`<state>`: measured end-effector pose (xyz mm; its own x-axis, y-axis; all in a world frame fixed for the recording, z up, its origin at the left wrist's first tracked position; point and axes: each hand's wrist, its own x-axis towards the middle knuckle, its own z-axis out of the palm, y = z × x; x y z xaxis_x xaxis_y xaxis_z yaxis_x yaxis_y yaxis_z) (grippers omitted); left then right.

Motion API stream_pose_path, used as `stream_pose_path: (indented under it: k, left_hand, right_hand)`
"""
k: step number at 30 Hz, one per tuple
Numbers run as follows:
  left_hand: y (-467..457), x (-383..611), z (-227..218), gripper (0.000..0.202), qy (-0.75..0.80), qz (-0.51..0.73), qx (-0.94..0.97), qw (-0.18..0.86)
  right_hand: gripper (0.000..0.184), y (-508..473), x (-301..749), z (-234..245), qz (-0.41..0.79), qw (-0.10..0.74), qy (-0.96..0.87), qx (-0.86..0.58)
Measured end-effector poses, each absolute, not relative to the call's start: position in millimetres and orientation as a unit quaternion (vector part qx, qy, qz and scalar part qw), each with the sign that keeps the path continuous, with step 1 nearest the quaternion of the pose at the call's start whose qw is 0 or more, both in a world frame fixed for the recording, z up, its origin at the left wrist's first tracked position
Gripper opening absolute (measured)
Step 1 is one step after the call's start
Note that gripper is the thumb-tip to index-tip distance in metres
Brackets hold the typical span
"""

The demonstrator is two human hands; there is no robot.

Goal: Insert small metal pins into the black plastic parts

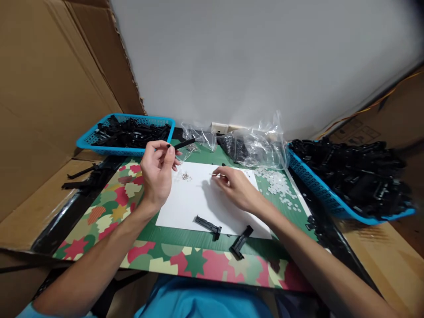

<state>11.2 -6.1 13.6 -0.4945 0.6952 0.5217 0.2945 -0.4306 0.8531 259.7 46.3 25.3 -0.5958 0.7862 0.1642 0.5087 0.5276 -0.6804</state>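
My left hand (159, 170) is closed on a long black plastic part (184, 144), raised above the back edge of a white sheet (185, 207). Over the sheet's right half, my right hand (232, 183) pinches a thin, pale, slender piece (211, 174) too small to name. Between the hands lies a small heap of tiny coppery metal pieces (186, 176). Closer to me, one black plastic part (208, 226) rests across the sheet's front edge, with another L-shaped black part (241, 242) to its right.
Blue baskets full of black parts stand at the left (126, 154) and right (318, 190). Clear plastic bags (261, 145) lie at the back by the wall. Small white discs (278, 183) are scattered at the right. Cardboard (49, 88) walls off the left side.
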Motion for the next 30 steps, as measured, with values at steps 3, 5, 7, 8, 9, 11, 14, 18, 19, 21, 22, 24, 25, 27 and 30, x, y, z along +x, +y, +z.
stream_pose_path:
  k: [3,5,7,8,9,11,14,18,19,21,22,24,25,27,30]
  left_hand:
    - [-1,2,13,0.031,0.515,0.710,0.459,0.140]
    - [1,-1,10,0.033,0.521,0.708,0.457,0.136]
    - [1,-3,8,0.034,0.526,0.700,0.462,0.138]
    - [1,-3,6,0.034,0.528,0.697,0.465,0.139]
    - [1,-3,5,0.034,0.530,0.693,0.468,0.141]
    - [0,-3,4,0.033,0.532,0.689,0.472,0.139]
    - [-1,-2,4,0.032,0.533,0.684,0.480,0.131]
    - [-2,-2,7,0.030,0.540,0.679,0.481,0.128]
    - [-3,-3,7,0.029,0.541,0.680,0.478,0.130]
    - [-3,-3,8,0.029,0.542,0.683,0.470,0.137]
    - [-3,-4,8,0.028,0.543,0.684,0.467,0.140]
    - [-3,-5,7,0.027,0.545,0.682,0.464,0.146]
    - [-2,-5,6,0.027,0.547,0.681,0.464,0.146]
    - [-1,-6,4,0.027,0.550,0.679,0.464,0.145]
    - [2,-7,1,0.026,0.550,0.680,0.464,0.144]
  right_hand:
    - [0.019,54,225,30,0.291,0.161,-0.871,-0.361]
    - [0.020,63,204,26,0.295,0.144,-0.873,-0.362]
    - [0.020,73,188,18,0.304,0.143,-0.869,-0.363]
    - [0.020,77,182,13,0.307,0.146,-0.867,-0.363]
    - [0.020,80,178,8,0.310,0.148,-0.866,-0.363]
    - [0.017,83,171,-1,0.317,0.154,-0.864,-0.360]
    - [0.012,85,168,-9,0.329,0.163,-0.862,-0.349]
    - [0.009,87,170,-9,0.347,0.152,-0.866,-0.327]
    - [0.009,88,172,-8,0.350,0.145,-0.868,-0.320]
    - [0.009,89,174,-6,0.350,0.135,-0.872,-0.314]
    - [0.011,89,174,-5,0.346,0.134,-0.873,-0.317]
    - [0.016,89,174,-4,0.335,0.140,-0.871,-0.331]
    - [0.018,89,173,-4,0.328,0.143,-0.870,-0.339]
    - [0.021,87,171,-4,0.317,0.142,-0.871,-0.348]
    - [0.015,85,166,-1,0.320,0.128,-0.875,-0.340]
